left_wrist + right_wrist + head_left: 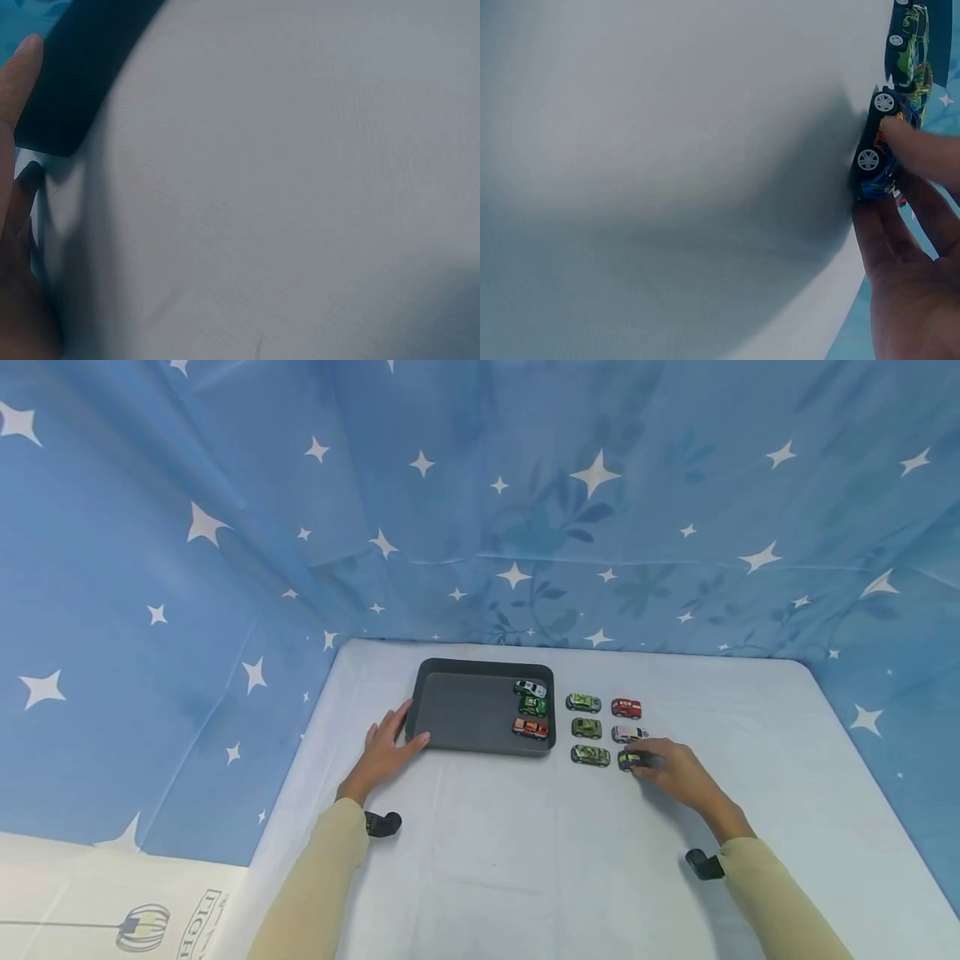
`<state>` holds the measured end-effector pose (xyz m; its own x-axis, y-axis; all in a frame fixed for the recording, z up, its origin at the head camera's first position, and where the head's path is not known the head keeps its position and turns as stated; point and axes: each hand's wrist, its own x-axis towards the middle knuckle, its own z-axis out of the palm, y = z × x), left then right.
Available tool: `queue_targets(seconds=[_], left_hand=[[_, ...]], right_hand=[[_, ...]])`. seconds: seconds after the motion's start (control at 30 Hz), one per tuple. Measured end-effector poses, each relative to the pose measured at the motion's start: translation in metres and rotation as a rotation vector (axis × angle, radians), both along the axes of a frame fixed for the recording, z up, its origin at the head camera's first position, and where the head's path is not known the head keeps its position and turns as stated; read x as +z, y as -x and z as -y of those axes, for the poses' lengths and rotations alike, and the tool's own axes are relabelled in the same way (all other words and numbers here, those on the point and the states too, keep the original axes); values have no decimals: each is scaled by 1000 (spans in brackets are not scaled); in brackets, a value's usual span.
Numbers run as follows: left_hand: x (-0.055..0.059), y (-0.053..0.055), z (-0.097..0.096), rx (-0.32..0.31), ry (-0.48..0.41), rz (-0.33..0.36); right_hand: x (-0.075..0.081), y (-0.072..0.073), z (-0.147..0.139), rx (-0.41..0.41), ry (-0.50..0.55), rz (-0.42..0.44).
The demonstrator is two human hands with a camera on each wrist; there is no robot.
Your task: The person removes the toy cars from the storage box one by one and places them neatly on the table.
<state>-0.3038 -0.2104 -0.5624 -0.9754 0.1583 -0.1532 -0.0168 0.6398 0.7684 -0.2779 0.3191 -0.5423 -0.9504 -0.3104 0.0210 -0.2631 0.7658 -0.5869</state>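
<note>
At the right end of the near row, my right hand pinches a dark blue toy car between thumb and fingers. The car's wheels face the right wrist camera, and it is low at the table. My left hand rests at the near left corner of a dark grey tray, thumb by the near side and fingers along the left side, fairly straight. Inside the tray's right end lie a white toy car, a green toy car and an orange-red toy car.
Right of the tray stand toy cars in two columns: a yellow-green one, an olive one and a camouflage one, then a red one and a pale one. A white cloth covers the table; a blue starry curtain hangs behind.
</note>
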Motion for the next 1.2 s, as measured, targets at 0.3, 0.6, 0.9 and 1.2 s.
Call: queue_targets(seconds=[0.3, 0.6, 0.9, 1.2], left_hand=[[-1, 0, 1, -2, -3, 6], [1, -1, 2, -12, -24, 1], [-2, 0, 3, -13, -58, -46], [-2, 0, 2, -13, -29, -28]], right_hand=[[12, 0, -1, -104, 62, 19], [19, 13, 6, -91, 128, -30], [23, 26, 20, -102, 155, 32], [25, 41, 35, -82, 163, 22]])
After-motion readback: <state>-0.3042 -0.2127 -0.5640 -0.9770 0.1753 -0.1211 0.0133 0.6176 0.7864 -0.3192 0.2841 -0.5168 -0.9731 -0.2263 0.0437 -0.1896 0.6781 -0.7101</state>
